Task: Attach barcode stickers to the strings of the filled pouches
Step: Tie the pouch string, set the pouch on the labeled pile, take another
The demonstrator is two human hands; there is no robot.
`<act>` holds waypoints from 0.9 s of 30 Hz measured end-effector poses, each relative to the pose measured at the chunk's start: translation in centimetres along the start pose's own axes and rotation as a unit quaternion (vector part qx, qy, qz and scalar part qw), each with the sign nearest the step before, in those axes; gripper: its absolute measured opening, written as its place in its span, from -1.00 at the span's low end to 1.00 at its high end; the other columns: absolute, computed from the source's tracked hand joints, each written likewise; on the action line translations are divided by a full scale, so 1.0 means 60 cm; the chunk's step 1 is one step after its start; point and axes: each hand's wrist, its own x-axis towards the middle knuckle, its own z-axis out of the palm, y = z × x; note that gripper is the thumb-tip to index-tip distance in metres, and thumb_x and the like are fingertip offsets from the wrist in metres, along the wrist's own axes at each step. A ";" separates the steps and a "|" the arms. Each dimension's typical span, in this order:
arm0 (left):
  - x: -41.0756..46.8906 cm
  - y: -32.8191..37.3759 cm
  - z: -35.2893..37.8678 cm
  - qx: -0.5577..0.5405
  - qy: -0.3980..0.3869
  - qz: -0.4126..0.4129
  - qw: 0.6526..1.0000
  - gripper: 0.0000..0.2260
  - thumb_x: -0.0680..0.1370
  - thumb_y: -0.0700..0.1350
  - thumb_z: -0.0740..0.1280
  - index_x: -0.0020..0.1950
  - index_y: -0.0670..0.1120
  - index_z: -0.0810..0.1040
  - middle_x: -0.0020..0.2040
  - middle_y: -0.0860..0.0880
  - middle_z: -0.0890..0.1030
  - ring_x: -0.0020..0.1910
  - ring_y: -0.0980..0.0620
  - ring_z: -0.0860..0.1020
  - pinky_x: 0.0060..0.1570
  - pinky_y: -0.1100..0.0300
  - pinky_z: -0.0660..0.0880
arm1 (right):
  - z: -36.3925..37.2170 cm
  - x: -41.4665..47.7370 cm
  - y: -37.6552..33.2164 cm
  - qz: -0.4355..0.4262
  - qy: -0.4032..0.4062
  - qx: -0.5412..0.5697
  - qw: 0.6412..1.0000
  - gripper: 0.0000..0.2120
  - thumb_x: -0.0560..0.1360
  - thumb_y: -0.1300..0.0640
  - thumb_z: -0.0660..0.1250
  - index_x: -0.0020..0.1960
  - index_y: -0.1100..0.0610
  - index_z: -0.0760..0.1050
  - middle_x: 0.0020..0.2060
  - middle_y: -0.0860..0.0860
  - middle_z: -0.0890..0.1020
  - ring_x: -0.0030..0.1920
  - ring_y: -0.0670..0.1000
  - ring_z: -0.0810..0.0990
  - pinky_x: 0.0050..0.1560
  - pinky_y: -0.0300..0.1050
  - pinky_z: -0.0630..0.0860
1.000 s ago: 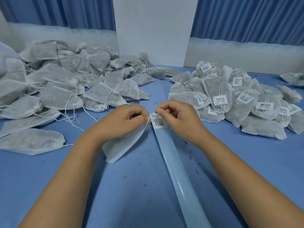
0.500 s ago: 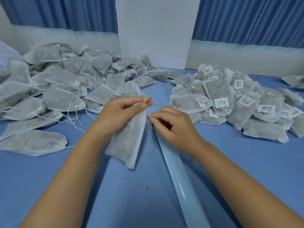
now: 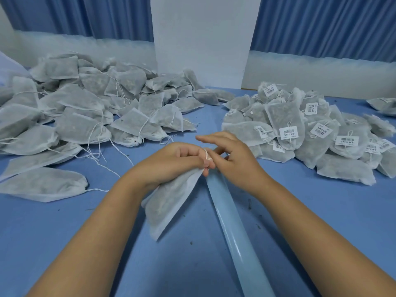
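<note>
Left hand grips the gathered neck of a filled pouch, which hangs just left of the blue backing strip. The pouch's string is looped round a fingertip. Right hand, at the strip's far end: forefinger straight, other fingers bent toward the string; whether they pinch it cannot be told. The pouch looks light, soft and limp, and the string thin and easily lost, so it is best held at the neck. No loose sticker is visible. The hands hide the strip's far end.
</note>
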 end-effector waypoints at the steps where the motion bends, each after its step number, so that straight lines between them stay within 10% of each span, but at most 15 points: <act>1: 0.001 -0.001 0.000 -0.010 0.005 -0.001 1.000 -0.85 0.49 -0.06 0.38 -0.26 0.01 0.66 -0.17 0.08 0.69 0.02 0.17 0.63 0.11 0.32 0.45 | 0.000 0.000 -0.002 0.012 0.009 0.003 1.000 -0.70 0.55 0.26 0.32 0.18 -0.08 0.55 0.07 -0.15 0.51 -0.18 -0.23 0.55 -0.13 -0.46 0.39; 8: 0.001 0.001 -0.011 -0.104 0.085 0.008 0.991 -0.79 0.56 -0.18 0.36 -0.25 0.00 0.66 -0.22 0.07 0.68 -0.26 0.23 0.57 -0.27 0.47 0.44 | -0.017 0.003 -0.023 0.096 0.019 0.148 0.984 -0.84 0.51 0.27 0.39 -0.15 0.04 0.63 -0.23 0.00 0.67 -0.26 0.02 0.51 -0.25 -0.24 0.47; 18: 0.001 -0.002 -0.014 -0.073 0.096 0.003 0.993 -0.76 0.59 -0.18 0.32 -0.26 -0.02 0.61 -0.32 0.15 0.62 -0.46 0.29 0.47 -0.49 0.49 0.31 | -0.005 -0.002 -0.025 0.098 -0.021 0.218 0.971 -0.85 0.52 0.30 0.37 -0.17 0.10 0.59 -0.27 -0.03 0.69 -0.34 -0.13 0.51 -0.30 -0.29 0.46; 24: 0.004 -0.004 -0.016 -0.060 0.132 -0.018 0.989 -0.95 0.47 -0.08 0.47 -0.19 0.04 0.71 0.04 -0.01 0.71 0.07 0.16 0.59 0.10 0.27 0.40 | 0.001 -0.002 -0.019 0.057 0.016 0.117 0.991 -0.81 0.49 0.34 0.29 -0.21 0.10 0.47 -0.37 -0.06 0.52 -0.30 -0.06 0.44 -0.18 -0.13 0.42; 27: 0.005 -0.005 -0.014 -0.056 0.161 -0.036 0.985 -0.88 0.33 0.03 0.48 -0.19 0.05 0.73 0.08 -0.05 0.69 0.04 0.07 0.52 0.10 0.15 0.35 | 0.002 -0.004 -0.019 0.042 0.018 0.106 0.993 -0.87 0.44 0.27 0.30 -0.22 0.07 0.46 -0.38 -0.18 0.48 -0.31 -0.11 0.44 -0.20 -0.20 0.41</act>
